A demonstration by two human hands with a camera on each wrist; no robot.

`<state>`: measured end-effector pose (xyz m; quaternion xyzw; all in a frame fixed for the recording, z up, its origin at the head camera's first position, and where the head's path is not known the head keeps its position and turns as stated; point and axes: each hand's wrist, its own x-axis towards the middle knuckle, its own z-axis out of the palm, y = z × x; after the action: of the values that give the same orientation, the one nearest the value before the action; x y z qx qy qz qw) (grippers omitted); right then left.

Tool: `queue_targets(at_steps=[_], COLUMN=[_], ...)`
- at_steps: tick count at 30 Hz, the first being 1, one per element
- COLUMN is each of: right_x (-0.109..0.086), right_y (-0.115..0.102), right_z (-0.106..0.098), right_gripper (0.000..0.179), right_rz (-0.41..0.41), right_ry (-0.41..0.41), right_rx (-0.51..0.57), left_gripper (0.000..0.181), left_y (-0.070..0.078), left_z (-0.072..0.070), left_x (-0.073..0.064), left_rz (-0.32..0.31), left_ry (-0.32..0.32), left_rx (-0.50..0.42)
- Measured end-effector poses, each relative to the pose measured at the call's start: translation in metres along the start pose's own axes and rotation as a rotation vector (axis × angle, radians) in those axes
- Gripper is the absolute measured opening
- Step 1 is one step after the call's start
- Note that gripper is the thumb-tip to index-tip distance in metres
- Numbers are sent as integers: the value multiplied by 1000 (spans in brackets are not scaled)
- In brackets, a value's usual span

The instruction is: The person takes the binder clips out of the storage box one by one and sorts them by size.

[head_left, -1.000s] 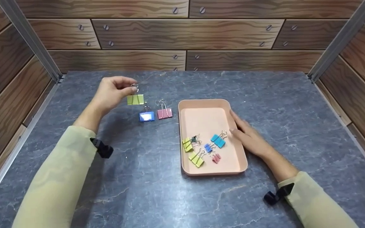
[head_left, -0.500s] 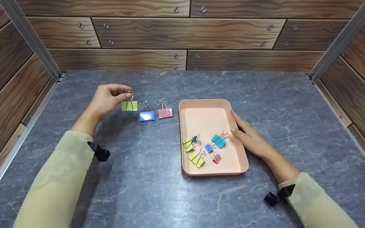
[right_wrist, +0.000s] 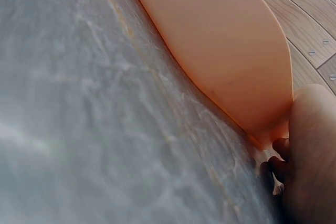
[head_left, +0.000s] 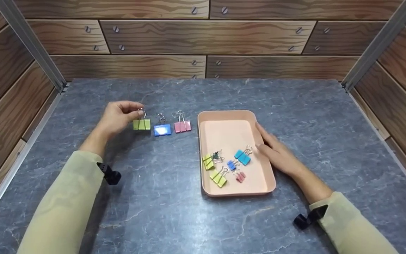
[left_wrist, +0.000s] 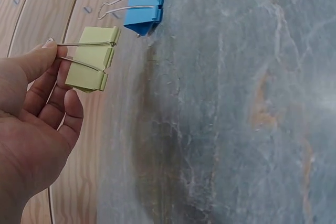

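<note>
My left hand (head_left: 116, 118) pinches a yellow-green binder clip (head_left: 142, 125) by its wire handles, between thumb and fingers. In the left wrist view that binder clip (left_wrist: 92, 60) hangs with its body away from the palm; I cannot tell whether it touches the table. Just right of it a blue binder clip (head_left: 162, 130) stands upright, then a pink binder clip (head_left: 183, 126), roughly in a row. My right hand (head_left: 277, 151) holds the right side of a peach tray (head_left: 224, 130), thumb over the rim and fingers along the outer wall. Its fingertips are partly hidden.
Inside the tray's near half lie two yellow-green binder clips (head_left: 219, 178), a turquoise one (head_left: 243, 157), a small blue one (head_left: 231, 164), a small pink one (head_left: 240, 176) and a small dark one (head_left: 216, 155). Wood-patterned panels (head_left: 206, 37) enclose the marbled table (head_left: 160, 211).
My left hand has brought the yellow-green binder clip down and slightly left, from behind the blue one to beside it. The right hand and tray stay in place.
</note>
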<state>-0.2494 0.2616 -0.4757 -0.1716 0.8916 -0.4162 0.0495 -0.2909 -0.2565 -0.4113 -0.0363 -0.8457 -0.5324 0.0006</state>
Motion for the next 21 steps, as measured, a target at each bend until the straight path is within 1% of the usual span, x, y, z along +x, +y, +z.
queue_targets(at_steps=[6,11,15,17,21], right_x=[1,2,2,2,0], right_y=[0,-1,-2,-2,-2], right_z=[-1,-2,-3,-2,-1], right_gripper=[67,67,67,67,67], right_rz=[-9,-23,-22,-20,-11], right_ry=[-4,-10,-12,-8,-8], right_rx=[3,25,31,31,30], left_gripper=[28,28,28,29,29], left_y=[-8,-16,-17,-18,-19], left_z=[4,6,7,8,7], left_x=[0,1,2,1,0], left_rz=[-15,-5,-1,-9,-44], left_ry=[-4,9,22,20,10], left_rx=[-3,9,6,13,17])
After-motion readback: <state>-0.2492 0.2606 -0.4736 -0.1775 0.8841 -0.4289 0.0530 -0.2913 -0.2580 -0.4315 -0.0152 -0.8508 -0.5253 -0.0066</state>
